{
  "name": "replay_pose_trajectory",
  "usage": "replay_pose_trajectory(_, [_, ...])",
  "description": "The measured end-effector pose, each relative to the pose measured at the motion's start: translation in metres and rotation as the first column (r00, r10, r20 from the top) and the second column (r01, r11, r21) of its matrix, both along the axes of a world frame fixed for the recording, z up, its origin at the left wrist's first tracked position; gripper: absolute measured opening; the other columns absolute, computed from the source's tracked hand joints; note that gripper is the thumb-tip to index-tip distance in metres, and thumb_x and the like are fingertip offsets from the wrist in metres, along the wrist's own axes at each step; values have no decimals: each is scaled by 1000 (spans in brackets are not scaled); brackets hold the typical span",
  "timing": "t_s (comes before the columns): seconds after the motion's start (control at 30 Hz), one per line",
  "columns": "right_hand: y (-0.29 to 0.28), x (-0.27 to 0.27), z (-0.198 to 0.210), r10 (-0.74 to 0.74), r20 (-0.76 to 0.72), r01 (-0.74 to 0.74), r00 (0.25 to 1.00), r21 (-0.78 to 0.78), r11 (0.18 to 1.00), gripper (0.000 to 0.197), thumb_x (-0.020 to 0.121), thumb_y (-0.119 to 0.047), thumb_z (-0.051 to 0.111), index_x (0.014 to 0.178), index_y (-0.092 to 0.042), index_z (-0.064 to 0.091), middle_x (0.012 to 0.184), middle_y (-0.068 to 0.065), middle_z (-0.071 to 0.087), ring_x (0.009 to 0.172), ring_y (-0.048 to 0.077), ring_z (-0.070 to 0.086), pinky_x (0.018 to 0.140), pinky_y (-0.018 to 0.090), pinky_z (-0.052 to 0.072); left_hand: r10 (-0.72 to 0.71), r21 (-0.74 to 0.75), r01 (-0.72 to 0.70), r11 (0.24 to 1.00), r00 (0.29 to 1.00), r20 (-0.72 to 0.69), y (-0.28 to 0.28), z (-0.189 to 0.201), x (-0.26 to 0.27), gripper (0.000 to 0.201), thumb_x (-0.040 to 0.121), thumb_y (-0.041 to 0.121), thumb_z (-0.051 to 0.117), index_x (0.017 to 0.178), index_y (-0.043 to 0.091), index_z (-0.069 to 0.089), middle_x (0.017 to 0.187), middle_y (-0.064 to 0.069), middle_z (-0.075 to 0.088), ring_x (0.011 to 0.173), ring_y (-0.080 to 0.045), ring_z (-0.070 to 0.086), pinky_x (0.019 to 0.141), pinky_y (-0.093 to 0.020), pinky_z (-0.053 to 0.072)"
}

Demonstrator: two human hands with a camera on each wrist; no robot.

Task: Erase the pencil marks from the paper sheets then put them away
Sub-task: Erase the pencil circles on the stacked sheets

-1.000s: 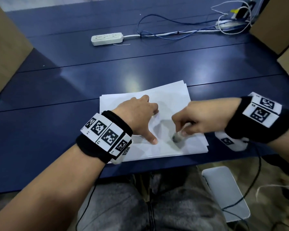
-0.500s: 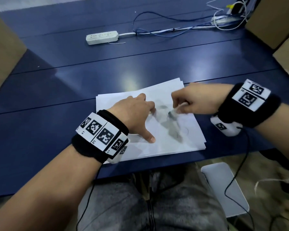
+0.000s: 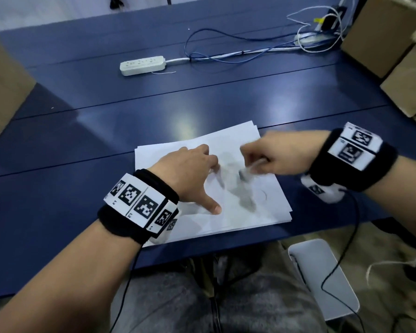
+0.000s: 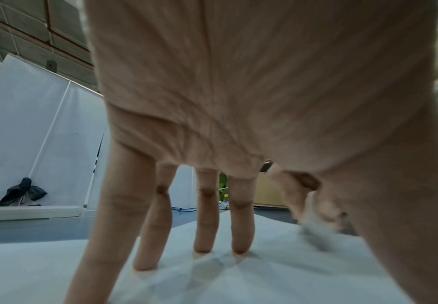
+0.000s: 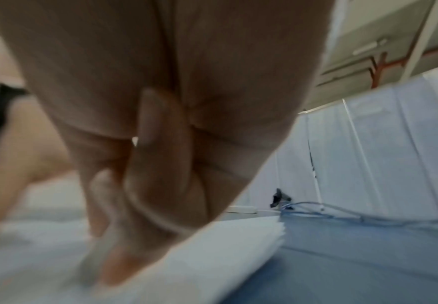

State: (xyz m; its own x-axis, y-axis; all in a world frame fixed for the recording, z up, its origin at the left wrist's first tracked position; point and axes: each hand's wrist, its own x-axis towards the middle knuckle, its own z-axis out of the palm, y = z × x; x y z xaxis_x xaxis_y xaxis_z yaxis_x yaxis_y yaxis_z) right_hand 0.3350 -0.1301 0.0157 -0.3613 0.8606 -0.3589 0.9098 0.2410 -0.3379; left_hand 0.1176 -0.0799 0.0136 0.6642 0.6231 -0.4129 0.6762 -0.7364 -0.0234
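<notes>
A: Head view: paper sheets (image 3: 245,150) lie stacked mid-frame on the counter (image 3: 82,188); left hand (image 3: 190,169) presses them with spread, straight fingers.

B: Left wrist view: fingertips (image 4: 202,246) planted on paper. Thin, floppy, slides easily, I judge.

A: Right wrist view: right hand (image 5: 161,144), grip curled around the eraser (image 5: 93,265). Lift sheets by an edge.

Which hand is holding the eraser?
The right hand. Its fingers pinch the eraser and rub it on the paper sheets. The left hand holds nothing; its spread fingertips just press the paper down.
</notes>
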Motion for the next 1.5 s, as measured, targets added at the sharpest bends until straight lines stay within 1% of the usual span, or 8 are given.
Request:
replay_pose_trajectory(0.1, [-21,-13,-1,112,-68,-125,991,-235,964,8,88,-29,66,86,-28,59,78,-8,65,72,6,56,64,21,45,14,10,-14,1000,1000,3,-2,-3,2,93,50,79,76,124,30,50,111,11,43,96,-20,48,75,-37,48])
replay_pose_trajectory(0.3, [6,3,-2,-79,49,72,996,134,988,7,92,-33,59,91,-29,53,81,-11,63,78,9,55,73,34,47,18,2,-18,1000,1000,20,-2,-3,4,91,49,77,78,123,30,51,115,9,46,94,-20,48,72,-34,41])
replay_pose_trajectory(0.47, [-26,-14,-3,105,-68,-118,992,-222,968,8,88,-25,66,86,-28,59,75,-10,64,69,2,54,61,16,41,23,2,-23,1000,1000,16,-2,-4,4,90,51,76,78,122,27,53,114,7,47,100,-18,45,79,-38,49])
replay_pose_trajectory(0.67, [4,2,-3,-94,66,83,993,146,986,13,92,-37,58,96,-25,57,86,-7,64,82,15,57,76,35,48,-8,-28,9,1000,999,31,-3,-3,8,88,55,71,80,131,36,49,116,5,46,109,-18,49,75,-33,43])
replay_pose_trajectory(0.83, [-24,-9,-2,105,-40,-110,994,-176,978,8,88,-29,66,92,-25,61,80,-10,67,73,3,58,64,22,44,9,-31,-8,999,1000,29,-2,-5,7,94,56,75,76,136,35,48,118,5,45,103,-17,53,73,-33,46])
replay_pose_trajectory(1.03, [3,4,-6,-76,47,70,996,129,989,8,91,-33,60,96,-27,57,83,-9,67,76,10,56,75,36,50,36,12,-36,999,999,38,-7,-8,13,86,56,82,70,125,33,53,113,4,46,103,-19,52,71,-33,41])
replay_pose_trajectory(1.2, [-24,-8,-3,69,-70,-82,995,-208,975,7,87,-28,66,92,-25,63,79,-7,69,73,7,60,67,24,48,40,11,-41,999,999,26,-7,-8,14,92,56,81,71,131,30,51,117,2,47,106,-20,53,72,-33,43])
replay_pose_trajectory(1.5, [-11,4,-2,-3,22,3,1000,-11,1000,8,89,-29,62,89,-25,56,81,-7,66,73,7,56,68,24,45,51,-7,-51,999,998,33,-7,-7,16,87,56,76,75,125,29,53,114,1,46,103,-21,52,71,-32,40])
